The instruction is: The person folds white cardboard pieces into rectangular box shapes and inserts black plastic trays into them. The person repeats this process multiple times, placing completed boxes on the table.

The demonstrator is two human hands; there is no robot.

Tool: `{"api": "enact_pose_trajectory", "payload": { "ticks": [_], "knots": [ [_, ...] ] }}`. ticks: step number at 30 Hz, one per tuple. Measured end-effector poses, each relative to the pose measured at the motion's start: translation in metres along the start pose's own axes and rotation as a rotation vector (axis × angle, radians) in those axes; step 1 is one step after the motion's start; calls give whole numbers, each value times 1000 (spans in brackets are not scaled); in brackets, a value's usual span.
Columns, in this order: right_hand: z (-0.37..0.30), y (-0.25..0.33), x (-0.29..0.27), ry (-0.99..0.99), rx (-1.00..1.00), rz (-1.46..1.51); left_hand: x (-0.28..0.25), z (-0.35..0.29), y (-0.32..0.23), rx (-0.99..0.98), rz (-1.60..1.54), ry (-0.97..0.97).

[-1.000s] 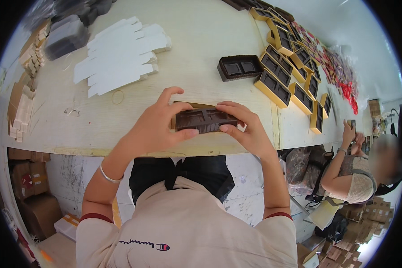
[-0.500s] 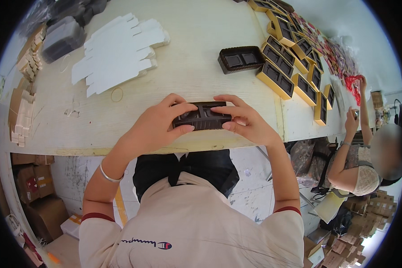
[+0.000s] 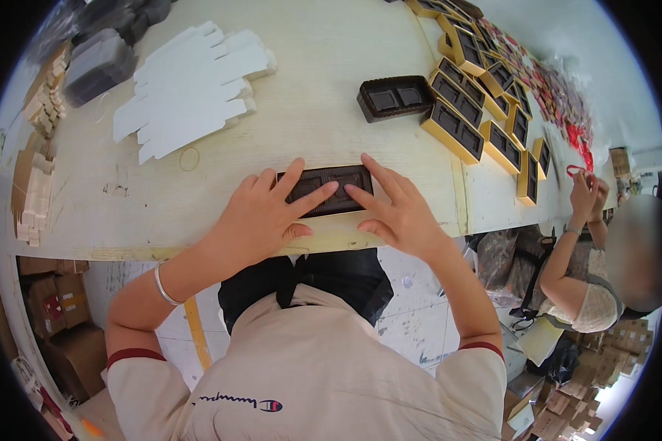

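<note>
A black plastic tray (image 3: 332, 204) with two square recesses lies at the table's front edge before me, with a thin pale yellow rim along its near side. My left hand (image 3: 261, 213) is open over its left part, fingers spread, one fingertip on the tray's middle. From the other side my right hand (image 3: 399, 209) is also open; one finger touches near the middle and another reaches past the far right corner. Farther off to the right stands a second black tray (image 3: 396, 98), loose, beside several gold boxes (image 3: 453, 134) holding black trays.
Flat white carton blanks (image 3: 187, 92) are stacked at the back left. Dark plastic trays (image 3: 99, 67) are piled beyond them, and folded pale card pieces (image 3: 35, 195) line the left edge. On the right a person (image 3: 577, 283) handles a red ribbon (image 3: 577, 170).
My fingers have gone from gripping the tray's ends to lying spread on its top. The tray now lies flatter, slightly left. The person on the right has brought both hands together.
</note>
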State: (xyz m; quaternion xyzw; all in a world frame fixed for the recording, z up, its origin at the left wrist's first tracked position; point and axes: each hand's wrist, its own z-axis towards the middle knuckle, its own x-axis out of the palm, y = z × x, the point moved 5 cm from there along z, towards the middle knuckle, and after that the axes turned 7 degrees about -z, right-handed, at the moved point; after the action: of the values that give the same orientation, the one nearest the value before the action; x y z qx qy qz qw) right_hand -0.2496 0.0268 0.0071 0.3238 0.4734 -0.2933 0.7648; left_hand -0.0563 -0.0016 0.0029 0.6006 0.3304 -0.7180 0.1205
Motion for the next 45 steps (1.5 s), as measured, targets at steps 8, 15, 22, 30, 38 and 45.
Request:
{"api": "enact_pose_trajectory", "payload": {
  "ticks": [8, 15, 22, 30, 38, 45],
  "knots": [
    [-12, 1, 8, -62, 124, 148, -7, -8, 10, 32, -175, -110],
    [-11, -124, -94, -377, 352, -185, -86, -40, 90, -392, 166, -483],
    [24, -156, -98, -365, 361, -407, -103, -44, 118, -344, 71, -493],
    [12, 58, -23, -402, -265, -95, -42, -43, -39, 235, 153, -443],
    [-20, 40, 31, -258, 376, 286, 10, -24, -15, 41, -375, -278],
    [-14, 59, 40, -220, 45, -85, 12, -17, -9, -8, -70, -445]
  ]
}}
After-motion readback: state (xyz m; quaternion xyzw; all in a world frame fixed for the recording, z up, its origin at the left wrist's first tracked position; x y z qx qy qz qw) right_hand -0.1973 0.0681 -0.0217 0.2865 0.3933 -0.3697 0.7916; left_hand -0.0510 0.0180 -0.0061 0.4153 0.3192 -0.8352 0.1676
